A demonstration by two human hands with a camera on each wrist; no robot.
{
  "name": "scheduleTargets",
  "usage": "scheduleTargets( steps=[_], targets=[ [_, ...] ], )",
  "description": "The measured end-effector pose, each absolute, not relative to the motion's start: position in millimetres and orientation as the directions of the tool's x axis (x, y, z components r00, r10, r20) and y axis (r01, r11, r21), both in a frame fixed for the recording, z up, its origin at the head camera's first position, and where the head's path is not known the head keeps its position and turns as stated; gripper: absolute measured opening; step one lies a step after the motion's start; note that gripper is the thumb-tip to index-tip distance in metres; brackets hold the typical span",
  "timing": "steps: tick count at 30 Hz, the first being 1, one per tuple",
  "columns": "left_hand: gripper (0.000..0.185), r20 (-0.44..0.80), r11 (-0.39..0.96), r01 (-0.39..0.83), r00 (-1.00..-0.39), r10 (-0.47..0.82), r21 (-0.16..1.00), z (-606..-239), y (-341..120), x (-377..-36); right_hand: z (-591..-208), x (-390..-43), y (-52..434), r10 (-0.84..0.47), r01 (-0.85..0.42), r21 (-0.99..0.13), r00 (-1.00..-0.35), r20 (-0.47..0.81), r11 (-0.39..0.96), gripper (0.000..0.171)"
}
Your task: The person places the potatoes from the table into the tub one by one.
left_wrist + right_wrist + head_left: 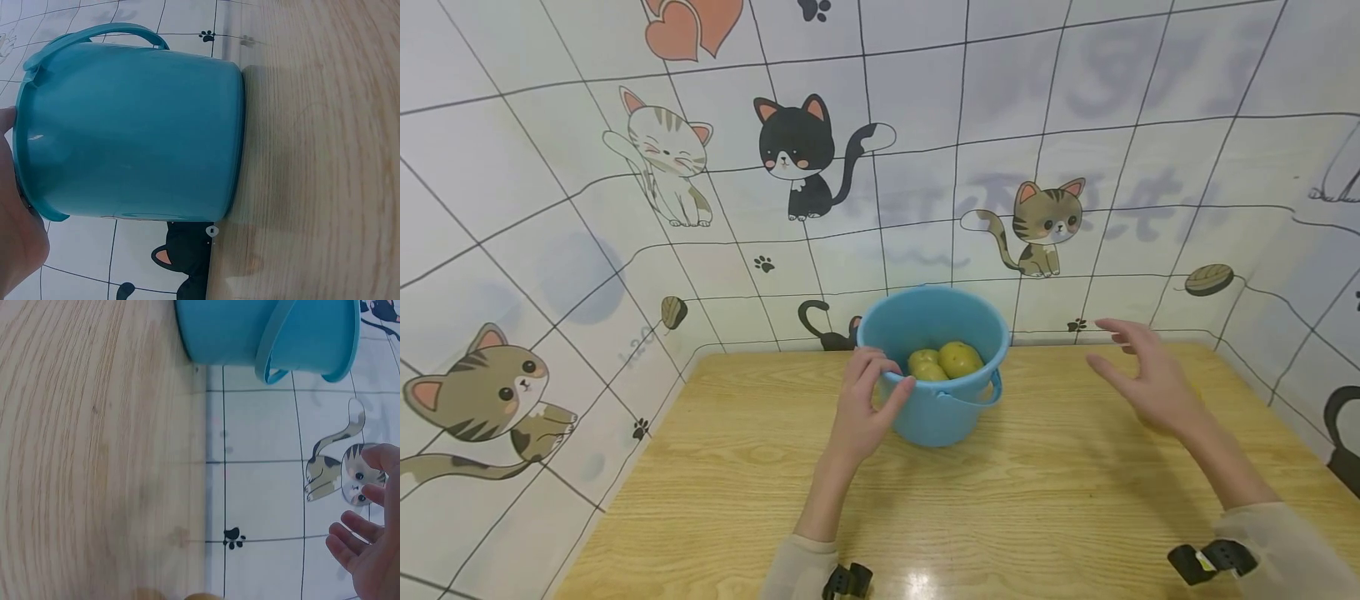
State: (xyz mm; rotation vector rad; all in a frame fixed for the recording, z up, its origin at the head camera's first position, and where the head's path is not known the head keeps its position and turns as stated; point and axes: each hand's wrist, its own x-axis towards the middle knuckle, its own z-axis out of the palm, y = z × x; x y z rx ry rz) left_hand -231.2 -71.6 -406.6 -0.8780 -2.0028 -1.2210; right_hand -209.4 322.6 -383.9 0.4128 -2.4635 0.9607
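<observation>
A light blue bucket (936, 417) stands upright on the wooden table, its handle (996, 387) hanging down at the right front. Inside lie several round yellow-green fruits (960, 360). At the bucket's left rim, my left hand (861, 408) grips with the fingers over the edge and the thumb along the front. A small reddish patch (891, 367) shows inside, by those fingers. My right hand (1157, 383) is raised to the right of the bucket, apart from it, holding nothing, with fingers spread and slightly bent.
Round yellowish things (203, 596) peek in at the bottom of the right wrist view, on the table near the right hand. Behind the wooden table (737, 467) and at both sides rises a white tiled-pattern wall covering (917, 183) with cartoon cats.
</observation>
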Motion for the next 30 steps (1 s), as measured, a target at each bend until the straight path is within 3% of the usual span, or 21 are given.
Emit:
scheduleTargets(
  steps=[20,30],
  targets=[
    [0.015,0.798,0.344,0.809,-0.563,0.216,0.477,-408,-71,-232,-413,-213,378,-0.024,-0.213,-0.53,-0.94,0.341,0.821,0.071],
    [0.016,0.794,0.346,0.805,-0.568,0.216,0.481,-408,-72,-233,-433,-212,401,-0.01,-0.164,-0.509,-0.956,0.292,0.845,0.076]
  ],
)
